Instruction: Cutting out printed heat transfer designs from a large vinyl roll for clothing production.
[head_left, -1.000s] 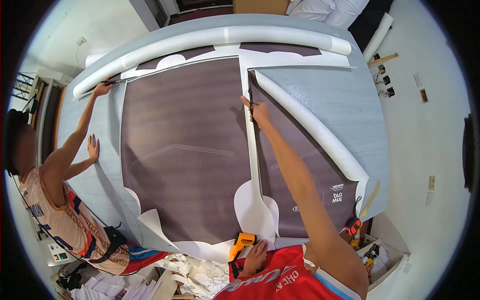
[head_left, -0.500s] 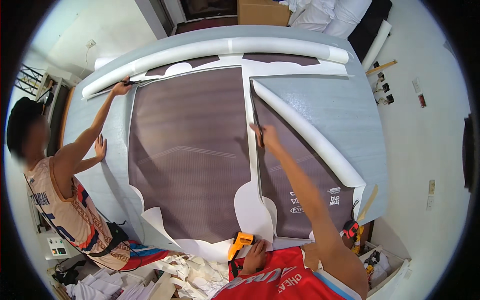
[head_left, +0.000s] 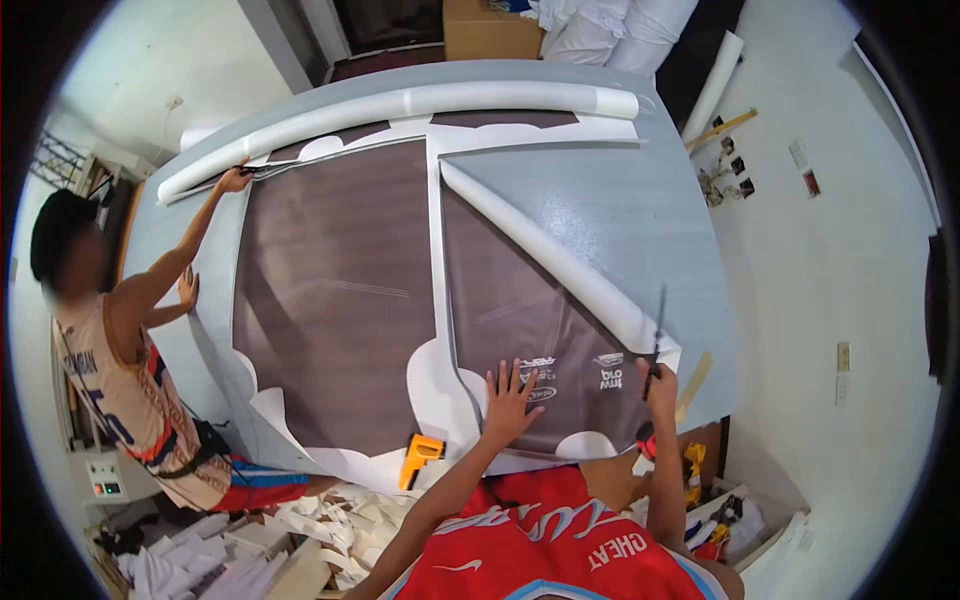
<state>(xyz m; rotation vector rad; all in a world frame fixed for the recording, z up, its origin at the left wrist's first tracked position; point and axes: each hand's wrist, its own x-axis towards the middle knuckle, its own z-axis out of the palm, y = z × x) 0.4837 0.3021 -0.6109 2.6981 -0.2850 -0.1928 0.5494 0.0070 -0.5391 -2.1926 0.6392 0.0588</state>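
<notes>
My left hand (head_left: 512,402) lies flat with spread fingers on the right-hand brown printed sheet (head_left: 510,310), which has white lettering near its front. My right hand (head_left: 660,392) is closed around the handles of long dark scissors (head_left: 658,335). Their blades point away from me, beside the near end of a rolled-back white flap (head_left: 570,265) that runs diagonally along this sheet. A white strip (head_left: 433,230) separates it from the larger brown sheet (head_left: 335,290) on the left. An orange pistol-shaped tool (head_left: 422,455) rests at the table's front edge, left of my left forearm.
At the left, a co-worker's hand (head_left: 235,180) grips a dark tool at the sheet's far corner. A long white roll (head_left: 400,103) spans the back of the grey-blue table (head_left: 600,205). A red tape measure (head_left: 647,440) is near my right wrist. Paper scraps (head_left: 345,525) are heaped below.
My right hand has brought the scissors from the white strip to the near right corner. My left hand has moved from beside the orange tool onto the brown sheet. The view has shifted.
</notes>
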